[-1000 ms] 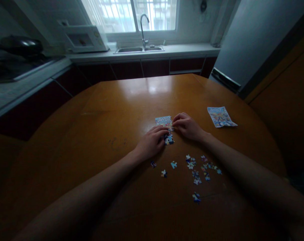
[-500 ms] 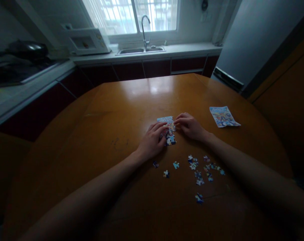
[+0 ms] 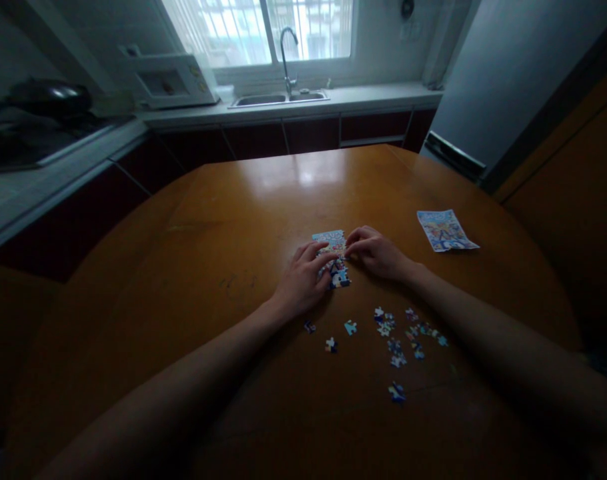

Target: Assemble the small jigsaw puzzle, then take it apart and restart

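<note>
A partly assembled jigsaw puzzle (image 3: 339,277) lies flat on the wooden table, its right edge notched. My left hand (image 3: 306,273) rests over its left side with the fingers spread, covering part of the picture. At the right edge, my right hand (image 3: 376,252) has thumb and fingers pinched on a jigsaw piece that the fingertips mostly hide. Several loose jigsaw pieces (image 3: 397,353) lie nearer to me, below the right hand. A light-blue piece (image 3: 351,327) and a dark-and-white piece (image 3: 331,345) sit apart from them, below the puzzle.
A creased picture sheet (image 3: 446,231) lies on the right of the table (image 3: 173,267). Beyond the table's far edge runs a counter with a sink (image 3: 258,100) and a microwave (image 3: 168,81). A pan (image 3: 48,97) stands on the stove at left, a fridge (image 3: 513,73) at right.
My right fingertips have slid slightly down along the puzzle's right edge and sit closer against it. My left fingers have shifted a little over the puzzle. The loose pieces lie as before.
</note>
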Demonstrator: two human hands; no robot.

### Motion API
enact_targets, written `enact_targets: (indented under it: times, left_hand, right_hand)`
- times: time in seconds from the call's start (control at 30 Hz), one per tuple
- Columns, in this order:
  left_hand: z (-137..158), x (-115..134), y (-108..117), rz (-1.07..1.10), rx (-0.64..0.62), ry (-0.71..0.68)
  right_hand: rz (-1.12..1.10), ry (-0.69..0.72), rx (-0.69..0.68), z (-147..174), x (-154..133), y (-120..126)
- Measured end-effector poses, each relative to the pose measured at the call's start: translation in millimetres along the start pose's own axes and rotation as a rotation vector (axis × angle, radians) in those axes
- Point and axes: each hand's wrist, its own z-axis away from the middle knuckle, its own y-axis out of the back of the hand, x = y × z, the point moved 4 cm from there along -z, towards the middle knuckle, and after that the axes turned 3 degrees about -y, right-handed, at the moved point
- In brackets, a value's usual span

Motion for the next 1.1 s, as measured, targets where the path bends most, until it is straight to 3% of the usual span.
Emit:
enact_targets:
  times: [1.1]
  left_hand:
    - [-1.2,0.6,-1.2,-0.035,-0.068,-0.011]
  right_hand:
    - [-0.033,-0.040,-0.029,-2.1,3.8,-1.2]
